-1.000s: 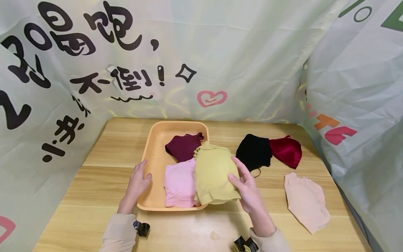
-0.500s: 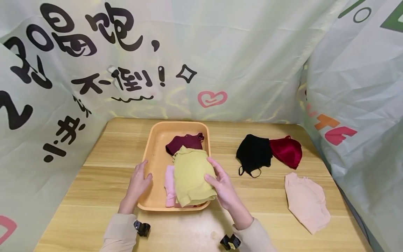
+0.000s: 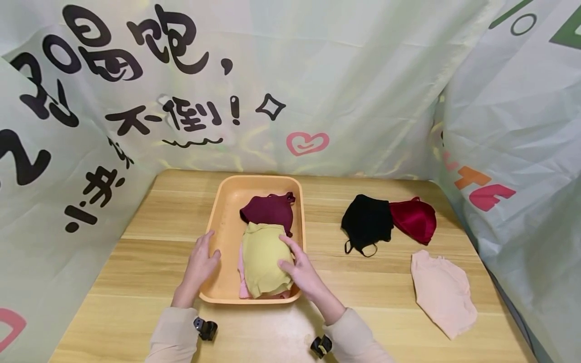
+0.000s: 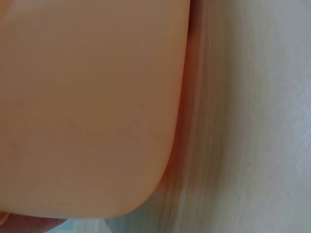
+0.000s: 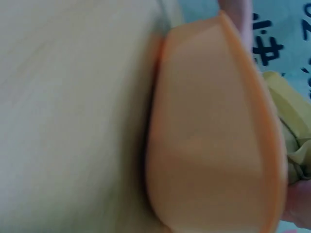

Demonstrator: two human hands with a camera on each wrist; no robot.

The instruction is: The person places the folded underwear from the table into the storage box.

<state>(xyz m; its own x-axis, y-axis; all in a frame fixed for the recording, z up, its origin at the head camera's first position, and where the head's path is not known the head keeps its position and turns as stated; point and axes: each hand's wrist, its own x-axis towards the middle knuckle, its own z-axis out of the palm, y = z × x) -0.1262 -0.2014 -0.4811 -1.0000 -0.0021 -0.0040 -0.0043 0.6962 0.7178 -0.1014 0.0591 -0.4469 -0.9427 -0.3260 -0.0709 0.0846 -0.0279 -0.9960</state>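
Note:
An orange plastic tray (image 3: 225,217) lies on the table, and my left hand (image 3: 199,264) grips its left rim, thumb on the inner side. The left wrist view is filled by the tray's outer wall (image 4: 97,116). My right hand (image 3: 303,269) reaches over the right rim and pinches a folded yellow bra (image 3: 265,258) by its right side, low in the tray. Beneath the yellow bra, a pink folded garment (image 3: 242,280) shows only along its left edge. A maroon bra (image 3: 269,209) lies behind them in the tray. In the right wrist view, yellow cloth (image 5: 291,104) shows past the rim.
Right of the tray lie a black bra (image 3: 367,220) with thin straps and a shiny red bra (image 3: 414,218) beside it. Nearer the front right is a pale peach garment (image 3: 442,292). A printed curtain (image 3: 363,91) hangs behind the wooden table (image 3: 358,302).
My right hand has carried the yellow bra leftward and down from over the tray's right rim onto the pink garment. My left hand has stayed at the left rim.

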